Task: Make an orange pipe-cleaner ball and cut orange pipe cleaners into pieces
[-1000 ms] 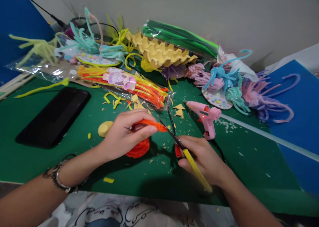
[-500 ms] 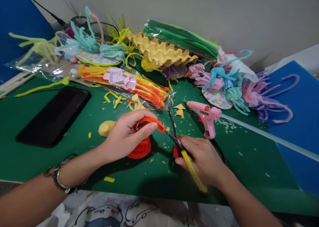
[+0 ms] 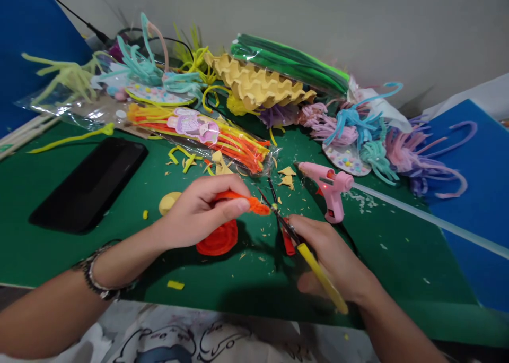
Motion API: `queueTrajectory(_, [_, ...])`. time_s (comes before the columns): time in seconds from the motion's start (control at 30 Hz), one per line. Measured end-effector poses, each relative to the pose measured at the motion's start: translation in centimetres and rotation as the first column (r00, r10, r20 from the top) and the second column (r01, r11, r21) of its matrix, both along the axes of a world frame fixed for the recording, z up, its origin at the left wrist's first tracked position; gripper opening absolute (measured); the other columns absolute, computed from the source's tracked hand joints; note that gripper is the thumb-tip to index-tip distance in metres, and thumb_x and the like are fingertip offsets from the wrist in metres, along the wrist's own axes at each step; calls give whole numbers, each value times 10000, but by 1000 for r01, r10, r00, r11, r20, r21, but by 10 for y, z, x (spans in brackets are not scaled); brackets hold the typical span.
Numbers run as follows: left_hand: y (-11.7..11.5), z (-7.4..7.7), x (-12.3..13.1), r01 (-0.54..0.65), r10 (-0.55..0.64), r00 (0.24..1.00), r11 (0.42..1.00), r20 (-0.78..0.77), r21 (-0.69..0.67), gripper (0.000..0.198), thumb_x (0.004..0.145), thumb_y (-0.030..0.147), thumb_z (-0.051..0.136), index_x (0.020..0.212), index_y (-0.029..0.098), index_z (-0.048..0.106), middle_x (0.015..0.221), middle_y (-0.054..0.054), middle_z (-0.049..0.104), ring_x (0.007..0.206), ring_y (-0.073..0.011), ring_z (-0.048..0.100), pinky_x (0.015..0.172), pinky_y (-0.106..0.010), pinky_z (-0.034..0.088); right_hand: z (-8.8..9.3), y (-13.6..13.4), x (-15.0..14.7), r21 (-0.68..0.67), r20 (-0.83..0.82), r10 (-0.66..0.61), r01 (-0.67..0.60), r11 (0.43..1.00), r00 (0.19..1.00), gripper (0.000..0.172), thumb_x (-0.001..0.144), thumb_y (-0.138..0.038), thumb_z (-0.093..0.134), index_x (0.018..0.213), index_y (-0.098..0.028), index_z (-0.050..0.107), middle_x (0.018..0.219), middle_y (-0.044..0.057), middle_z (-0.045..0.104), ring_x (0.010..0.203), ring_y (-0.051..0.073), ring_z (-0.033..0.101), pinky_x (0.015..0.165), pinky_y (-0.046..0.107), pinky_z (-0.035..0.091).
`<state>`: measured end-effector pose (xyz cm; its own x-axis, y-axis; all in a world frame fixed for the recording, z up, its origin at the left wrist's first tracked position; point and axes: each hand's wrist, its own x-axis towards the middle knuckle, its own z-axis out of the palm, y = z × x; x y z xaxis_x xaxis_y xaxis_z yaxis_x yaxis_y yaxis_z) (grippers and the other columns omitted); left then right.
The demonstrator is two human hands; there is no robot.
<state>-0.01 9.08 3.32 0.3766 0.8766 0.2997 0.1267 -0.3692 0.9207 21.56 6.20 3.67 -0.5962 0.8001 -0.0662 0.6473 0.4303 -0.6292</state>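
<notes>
Within pinching left hand (image 3: 196,212): orange fuzzy pipe cleaner (image 3: 254,206), light, bendy; likely best held near its tip. Right hand (image 3: 338,259) clasps yellow-handled scissors (image 3: 318,274), just beyond.

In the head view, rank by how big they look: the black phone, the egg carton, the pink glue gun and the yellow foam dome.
1. black phone
2. egg carton, which lies farther back, so its true size against the phone is unsure
3. pink glue gun
4. yellow foam dome
</notes>
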Motion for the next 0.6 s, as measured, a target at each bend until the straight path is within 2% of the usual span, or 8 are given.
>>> queueTrajectory(0.1, [1, 1, -1, 17, -15, 995, 1000, 96, -20, 280, 752, 405, 539, 611, 165, 507, 518, 35, 484, 431, -62, 390, 395, -170, 341, 3, 2, 2, -22, 22, 1, -1, 1000, 1000, 691, 570, -838, 230, 688, -185, 423, 636, 5, 451, 542, 126, 364, 501, 244, 291])
queueTrajectory(0.17, [1, 2, -2, 28, -25, 994, 999, 107, -23, 304, 748, 434, 539, 609, 167, 506, 511, 36, 479, 421, -62, 385, 385, -171, 338, 4, 2, 2, -5, 57, 5, -5, 1000, 998, 689, 555, -839, 269, 708, -184, 420, 660, 14, 472, 557, 135, 380, 512, 252, 305])
queueTrajectory(0.33, [-2, 3, -2, 100, -100, 995, 995, 28, 15, 259, 781, 377, 513, 624, 171, 517, 546, 23, 511, 471, -76, 437, 434, -175, 375, 2, 1, -1, 103, 113, -3, -9, 995, 994, 712, 547, -855, 167, 686, -193, 389, 639, 7, 456, 517, 124, 341, 491, 248, 267])
queueTrajectory(0.6, [2, 0, -3, 166, -160, 982, 985, -102, 50, 209, 791, 303, 497, 635, 166, 519, 544, 27, 499, 459, -68, 418, 420, -167, 340, 0, 0, -2, 243, 92, 27, -49, 969, 995, 646, 616, -811, 153, 615, -193, 341, 592, -17, 423, 493, 101, 315, 492, 235, 224])
